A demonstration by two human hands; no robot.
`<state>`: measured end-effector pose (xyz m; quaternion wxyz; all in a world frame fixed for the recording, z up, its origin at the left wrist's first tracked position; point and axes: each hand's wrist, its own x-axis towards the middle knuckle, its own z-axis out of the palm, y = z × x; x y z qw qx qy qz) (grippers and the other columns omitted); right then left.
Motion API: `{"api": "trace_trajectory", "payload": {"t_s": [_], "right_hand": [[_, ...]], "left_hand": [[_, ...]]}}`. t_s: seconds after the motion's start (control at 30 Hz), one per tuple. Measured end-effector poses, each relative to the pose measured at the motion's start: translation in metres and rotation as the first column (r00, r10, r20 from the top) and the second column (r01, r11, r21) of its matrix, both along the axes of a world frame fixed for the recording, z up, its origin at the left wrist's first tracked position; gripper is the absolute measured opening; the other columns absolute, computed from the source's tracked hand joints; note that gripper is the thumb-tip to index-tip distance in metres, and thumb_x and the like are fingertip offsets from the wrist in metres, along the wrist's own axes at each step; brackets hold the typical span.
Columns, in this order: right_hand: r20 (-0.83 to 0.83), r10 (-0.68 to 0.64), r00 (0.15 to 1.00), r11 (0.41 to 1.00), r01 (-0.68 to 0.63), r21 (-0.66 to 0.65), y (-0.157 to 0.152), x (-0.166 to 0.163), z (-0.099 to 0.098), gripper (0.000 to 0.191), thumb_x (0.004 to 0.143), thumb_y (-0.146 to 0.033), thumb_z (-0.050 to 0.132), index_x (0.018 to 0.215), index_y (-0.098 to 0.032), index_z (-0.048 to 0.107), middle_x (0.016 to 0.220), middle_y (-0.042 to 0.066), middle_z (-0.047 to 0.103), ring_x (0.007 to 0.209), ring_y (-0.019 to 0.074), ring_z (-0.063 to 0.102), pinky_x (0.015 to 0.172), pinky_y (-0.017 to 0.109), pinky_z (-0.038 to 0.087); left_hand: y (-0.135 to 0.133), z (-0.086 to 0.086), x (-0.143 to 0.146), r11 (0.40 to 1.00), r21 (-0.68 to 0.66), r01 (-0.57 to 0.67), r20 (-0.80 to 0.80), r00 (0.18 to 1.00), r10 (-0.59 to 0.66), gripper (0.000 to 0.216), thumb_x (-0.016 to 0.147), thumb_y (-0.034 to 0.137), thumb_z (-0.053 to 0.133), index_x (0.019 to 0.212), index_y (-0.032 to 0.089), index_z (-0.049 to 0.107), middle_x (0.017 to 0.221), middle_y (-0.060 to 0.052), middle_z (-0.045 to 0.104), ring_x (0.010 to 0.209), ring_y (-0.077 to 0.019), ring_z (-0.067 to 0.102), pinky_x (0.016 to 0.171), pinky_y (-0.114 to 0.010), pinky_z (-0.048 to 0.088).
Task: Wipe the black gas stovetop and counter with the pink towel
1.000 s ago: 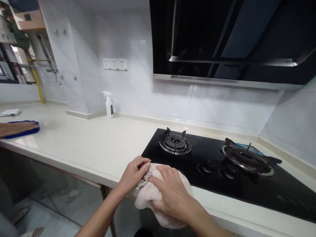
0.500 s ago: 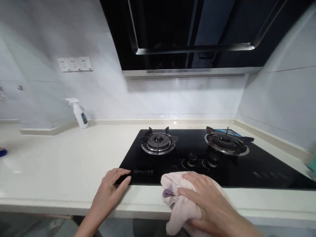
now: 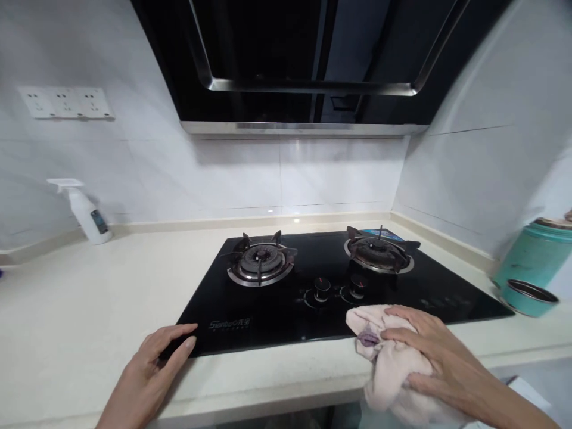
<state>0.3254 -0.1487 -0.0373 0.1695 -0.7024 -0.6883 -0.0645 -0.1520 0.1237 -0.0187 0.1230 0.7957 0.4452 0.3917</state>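
Note:
A bunched pale pink cloth (image 3: 397, 372) with a small purple patch hangs over the front edge of the black gas cooktop (image 3: 277, 319). My right hand (image 3: 440, 351) is closed on it, pressing part of it against the cooktop's front border and the counter. Below the edge the cloth droops loosely. At the cooktop's front left corner rests my left hand (image 3: 152, 369), thumb and forefinger apart, holding nothing. Two control knobs (image 3: 322, 289) stand behind the cloth. A left burner (image 3: 261, 262) and a right burner (image 3: 378, 253) carry dark pan supports.
A white spray bottle (image 3: 89, 214) stands by the back wall at left. Green containers (image 3: 529, 298) sit on the right end of the pale counter (image 3: 102, 292). The black range hood (image 3: 290, 107) hangs low over the cooktop.
My right hand has slid the cloth rightward along the cooktop's front edge. The view has turned right, bringing the green containers in. My left hand stays at the corner.

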Motion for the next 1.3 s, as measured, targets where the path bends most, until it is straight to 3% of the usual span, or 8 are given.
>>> {"api": "trace_trajectory", "payload": {"t_s": [0.13,0.3,0.57,0.77,0.93,1.03,1.13,1.3], "right_hand": [[-0.027,-0.090,0.996,0.996,0.090,-0.020,-0.007,0.014,0.002,0.049,0.082,-0.043,0.068,0.131,-0.040,0.067,0.155,0.002,0.048,0.141,0.0364,0.044,0.114,0.056,0.040],[-0.007,-0.212,0.977,0.976,0.212,0.044,-0.005,0.028,0.007,0.041,0.091,-0.046,0.057,0.130,-0.038,0.067,0.150,0.004,0.052,0.136,0.0315,0.050,0.110,0.050,0.045],[0.014,-0.343,0.939,0.939,0.342,0.034,0.020,0.020,0.019,0.040,0.095,-0.040,0.045,0.126,-0.032,0.067,0.137,0.008,0.057,0.116,0.0296,0.057,0.097,0.049,0.046],[0.137,-0.555,0.821,0.831,0.553,0.052,0.057,0.022,0.025,0.049,0.101,-0.045,0.031,0.132,-0.027,0.065,0.118,0.014,0.060,0.104,0.0354,0.056,0.085,0.056,0.045],[0.144,-0.658,0.739,0.744,0.667,-0.028,0.096,0.033,0.038,0.048,0.100,-0.046,0.038,0.135,-0.025,0.063,0.125,0.017,0.057,0.115,0.0392,0.055,0.090,0.059,0.043],[0.180,-0.697,0.694,0.698,0.714,-0.046,0.107,0.032,0.042,0.048,0.099,-0.047,0.043,0.138,-0.026,0.061,0.125,0.017,0.056,0.116,0.0394,0.054,0.092,0.057,0.041],[0.214,-0.619,0.756,0.767,0.640,-0.046,0.095,0.026,0.039,0.046,0.098,-0.044,0.043,0.136,-0.028,0.062,0.124,0.016,0.056,0.114,0.0370,0.054,0.091,0.053,0.041],[0.173,-0.430,0.886,0.897,0.441,-0.027,0.049,0.021,0.028,0.042,0.096,-0.040,0.042,0.130,-0.032,0.065,0.125,0.011,0.057,0.106,0.0288,0.055,0.087,0.043,0.041]], "left_hand": [[0.003,-0.002,0.001,0.999,0.050,0.005,-0.028,1.000,-0.004,0.044,0.084,0.065,0.060,0.104,0.030,0.076,0.108,-0.004,0.077,0.103,-0.0284,0.071,0.093,-0.041,0.060],[0.002,-0.001,0.003,0.996,0.088,0.022,-0.031,0.999,-0.019,0.044,0.084,0.066,0.060,0.103,0.030,0.077,0.107,-0.004,0.077,0.102,-0.0288,0.071,0.090,-0.041,0.060],[-0.003,0.004,0.006,0.995,0.091,0.039,-0.039,0.999,-0.035,0.043,0.085,0.067,0.060,0.102,0.032,0.077,0.105,-0.003,0.077,0.101,-0.0286,0.071,0.086,-0.040,0.061],[0.002,-0.002,0.005,0.995,0.092,0.028,-0.044,0.999,-0.024,0.046,0.083,0.068,0.060,0.103,0.031,0.077,0.106,-0.004,0.077,0.104,-0.0296,0.070,0.087,-0.041,0.060],[-0.001,0.002,0.004,1.000,0.023,0.000,-0.020,1.000,0.000,0.049,0.084,0.069,0.057,0.104,0.029,0.077,0.109,-0.005,0.077,0.103,-0.0286,0.071,0.080,-0.037,0.061],[0.001,0.001,0.005,0.999,0.029,-0.023,-0.010,1.000,0.023,0.050,0.083,0.069,0.057,0.102,0.028,0.078,0.108,-0.005,0.077,0.103,-0.0288,0.071,0.085,-0.039,0.061],[0.002,-0.001,0.006,0.998,0.054,-0.017,-0.016,1.000,0.018,0.049,0.082,0.069,0.057,0.101,0.028,0.078,0.107,-0.006,0.077,0.103,-0.0290,0.071,0.087,-0.040,0.060],[0.001,0.001,0.007,0.997,0.072,-0.009,-0.023,1.000,0.011,0.049,0.083,0.068,0.058,0.102,0.028,0.079,0.106,-0.006,0.078,0.102,-0.0287,0.071,0.074,-0.035,0.060]]}}
